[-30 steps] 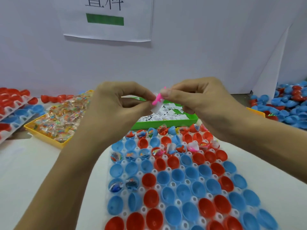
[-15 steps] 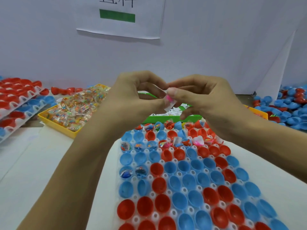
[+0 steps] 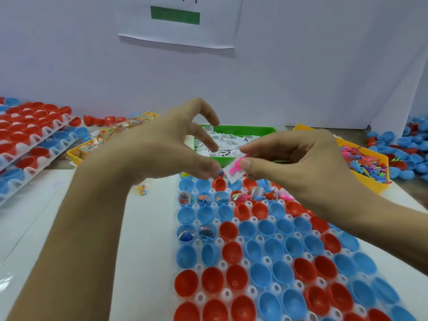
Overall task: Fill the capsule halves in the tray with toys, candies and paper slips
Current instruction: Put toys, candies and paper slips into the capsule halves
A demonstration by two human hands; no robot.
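Right hand pinches a pink toy against a white paper slip, slip tilted down-left above the tray; left hand hovers, fingers loosely spread.

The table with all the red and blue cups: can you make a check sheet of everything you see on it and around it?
Surface: white table, mostly covered.
Job's things: white tray of red and blue capsule halves, a few far ones filled; green bin of paper slips; yellow bin of candies; yellow bin of toys.
Clutter: one loose candy on the table; loose capsule halves far right; stacked trays at left.
Grippers: right hand pinches a pink toy with a paper slip; left hand open beside it.
Cables: nothing seen.
Surroundings: white wall with a paper sign.
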